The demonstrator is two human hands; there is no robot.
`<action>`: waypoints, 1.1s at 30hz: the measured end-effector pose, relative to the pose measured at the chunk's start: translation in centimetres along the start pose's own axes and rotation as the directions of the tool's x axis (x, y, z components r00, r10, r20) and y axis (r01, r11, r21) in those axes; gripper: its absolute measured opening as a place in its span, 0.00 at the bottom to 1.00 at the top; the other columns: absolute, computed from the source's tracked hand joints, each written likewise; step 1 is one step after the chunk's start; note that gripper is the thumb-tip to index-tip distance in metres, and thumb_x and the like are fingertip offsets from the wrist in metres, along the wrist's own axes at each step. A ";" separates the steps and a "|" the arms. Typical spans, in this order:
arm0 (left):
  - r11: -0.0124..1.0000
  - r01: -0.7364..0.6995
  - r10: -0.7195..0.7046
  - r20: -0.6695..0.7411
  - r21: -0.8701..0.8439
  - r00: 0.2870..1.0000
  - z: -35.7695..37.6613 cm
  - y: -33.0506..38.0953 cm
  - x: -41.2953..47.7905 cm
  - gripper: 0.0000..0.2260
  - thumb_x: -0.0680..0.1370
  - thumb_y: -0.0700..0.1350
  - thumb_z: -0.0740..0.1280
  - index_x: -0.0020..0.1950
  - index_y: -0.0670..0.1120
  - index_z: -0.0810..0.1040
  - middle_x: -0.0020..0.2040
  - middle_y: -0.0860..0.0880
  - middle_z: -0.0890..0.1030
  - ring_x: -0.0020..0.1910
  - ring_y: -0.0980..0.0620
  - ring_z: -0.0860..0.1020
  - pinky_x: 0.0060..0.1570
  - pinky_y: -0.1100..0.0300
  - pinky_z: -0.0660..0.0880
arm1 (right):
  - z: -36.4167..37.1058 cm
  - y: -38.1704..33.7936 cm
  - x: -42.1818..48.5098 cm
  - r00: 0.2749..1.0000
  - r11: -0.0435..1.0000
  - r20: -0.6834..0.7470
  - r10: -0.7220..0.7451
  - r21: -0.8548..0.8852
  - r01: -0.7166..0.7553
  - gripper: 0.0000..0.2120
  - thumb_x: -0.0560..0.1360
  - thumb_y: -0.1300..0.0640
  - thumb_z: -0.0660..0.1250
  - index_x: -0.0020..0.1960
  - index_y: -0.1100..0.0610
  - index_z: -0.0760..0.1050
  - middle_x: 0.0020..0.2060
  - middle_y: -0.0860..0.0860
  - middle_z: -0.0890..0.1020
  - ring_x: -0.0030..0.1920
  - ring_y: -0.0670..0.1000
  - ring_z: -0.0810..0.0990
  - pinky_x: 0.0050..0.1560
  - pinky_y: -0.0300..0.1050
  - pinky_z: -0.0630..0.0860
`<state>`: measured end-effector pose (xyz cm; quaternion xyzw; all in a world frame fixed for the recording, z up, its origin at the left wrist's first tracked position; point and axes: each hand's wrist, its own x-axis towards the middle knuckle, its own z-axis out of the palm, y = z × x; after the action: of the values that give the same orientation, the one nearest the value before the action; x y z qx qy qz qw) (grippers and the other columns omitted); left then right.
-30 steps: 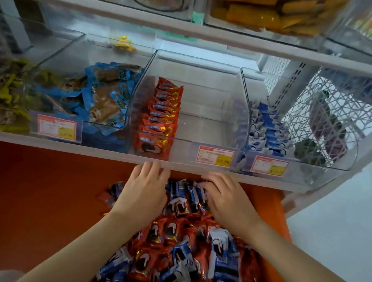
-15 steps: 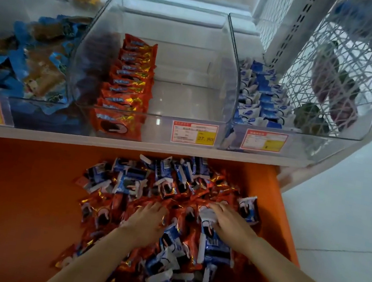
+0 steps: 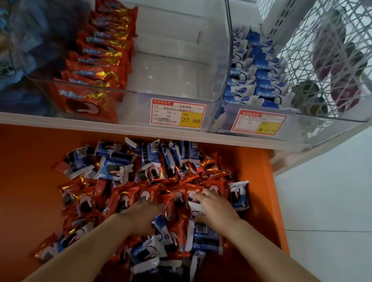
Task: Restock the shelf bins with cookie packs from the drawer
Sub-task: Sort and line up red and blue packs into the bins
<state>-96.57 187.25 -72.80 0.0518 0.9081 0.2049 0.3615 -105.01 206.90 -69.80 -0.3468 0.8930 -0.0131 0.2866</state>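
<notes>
In the open orange drawer [image 3: 2,185]: a loose heap of small foil cookie packs [image 3: 149,179], red-and-gold mixed with blue-and-white. They lie at all angles and share no long axis.
Head view, left hand [image 3: 141,216]: palm down on the near middle of the heap, fingertips sunk among red packs. I cannot tell if they hold one.
Head view, right hand [image 3: 215,209]: just right of the left hand, fingers bent over a white-ended pack and red ones. Its grip is unclear.
Middle clear plastic bin [image 3: 177,78]: on the shelf far of both hands. A row of red packs [image 3: 103,54] stands on edge along its left side, running near to far; the right side is bare.
Right clear plastic bin [image 3: 308,131]: blue-and-white packs [image 3: 256,76] stand at its left.
Deciding relation: red packs lie under the left fingertips, and their bin is likely straight far of that hand. The blue bin lies far-right, nearer the right hand.
</notes>
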 end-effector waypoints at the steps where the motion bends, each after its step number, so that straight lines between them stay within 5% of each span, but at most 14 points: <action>1: 1.000 -0.010 0.010 -0.007 0.009 1.000 0.0 0.0 0.0 0.21 0.76 0.45 0.68 0.67 0.46 0.67 0.62 0.44 0.73 0.62 0.46 0.70 0.53 0.58 0.68 | -0.1 -0.1 -0.1 1.000 1.000 -0.004 0.003 0.010 -0.003 0.24 0.76 0.54 0.67 0.70 0.54 0.65 0.65 0.53 0.70 0.65 0.54 0.68 0.62 0.49 0.69; 10: 0.997 0.045 -0.038 -0.111 0.056 0.993 -1.5 0.1 -2.5 0.18 0.76 0.48 0.68 0.64 0.46 0.71 0.61 0.48 0.74 0.58 0.49 0.74 0.54 0.58 0.71 | -2.5 -0.6 -2.6 0.991 0.986 -0.110 0.071 0.156 -0.054 0.18 0.74 0.53 0.70 0.61 0.52 0.70 0.61 0.50 0.75 0.62 0.52 0.72 0.56 0.45 0.69; 15: 0.994 0.110 -0.100 -0.301 0.017 0.948 -3.1 0.8 -5.2 0.14 0.76 0.50 0.66 0.60 0.51 0.71 0.56 0.52 0.74 0.54 0.53 0.74 0.59 0.58 0.69 | -5.1 -1.1 -5.0 0.977 0.954 -0.182 0.111 0.294 -0.053 0.27 0.73 0.49 0.70 0.69 0.54 0.68 0.66 0.51 0.73 0.66 0.51 0.71 0.64 0.43 0.67; 18: 0.990 0.126 -0.143 -0.384 -0.069 0.912 -4.1 1.7 -6.9 0.14 0.76 0.49 0.66 0.60 0.50 0.70 0.51 0.53 0.72 0.47 0.54 0.75 0.53 0.58 0.73 | -6.8 -1.6 -6.6 0.972 0.933 -0.200 0.123 0.358 -0.044 0.31 0.72 0.46 0.71 0.71 0.55 0.66 0.68 0.51 0.72 0.67 0.50 0.70 0.64 0.41 0.66; 22: 0.982 0.088 -0.160 -0.480 -0.170 0.862 -5.8 3.5 -9.0 0.11 0.76 0.47 0.67 0.56 0.51 0.68 0.46 0.52 0.75 0.41 0.55 0.76 0.38 0.64 0.72 | -9.4 -2.6 -9.2 0.952 0.897 -0.278 0.127 0.442 0.009 0.22 0.72 0.48 0.72 0.62 0.52 0.72 0.56 0.46 0.78 0.57 0.48 0.77 0.47 0.25 0.67; 24: 0.980 0.057 -0.152 -0.534 -0.191 0.832 -6.5 4.4 -10.1 0.11 0.76 0.46 0.68 0.53 0.52 0.68 0.44 0.52 0.76 0.40 0.54 0.76 0.36 0.65 0.69 | -10.7 -3.3 -10.5 0.939 0.864 -0.317 0.138 0.502 0.043 0.16 0.71 0.49 0.73 0.56 0.50 0.73 0.47 0.41 0.78 0.47 0.43 0.77 0.39 0.26 0.68; 33: 0.805 -0.260 -0.236 -0.690 -0.533 0.684 -9.6 9.6 -14.6 0.09 0.75 0.46 0.71 0.49 0.50 0.73 0.40 0.56 0.77 0.31 0.60 0.75 0.27 0.72 0.68 | -13.6 -6.6 -15.2 0.861 0.748 -0.474 0.185 0.636 0.190 0.17 0.71 0.47 0.72 0.56 0.45 0.70 0.51 0.36 0.73 0.52 0.39 0.75 0.49 0.34 0.74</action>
<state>-92.94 189.25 -53.30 -0.1430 0.8631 0.4831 -0.0339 -99.01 209.05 -49.36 -0.2070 0.8713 -0.4208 0.1445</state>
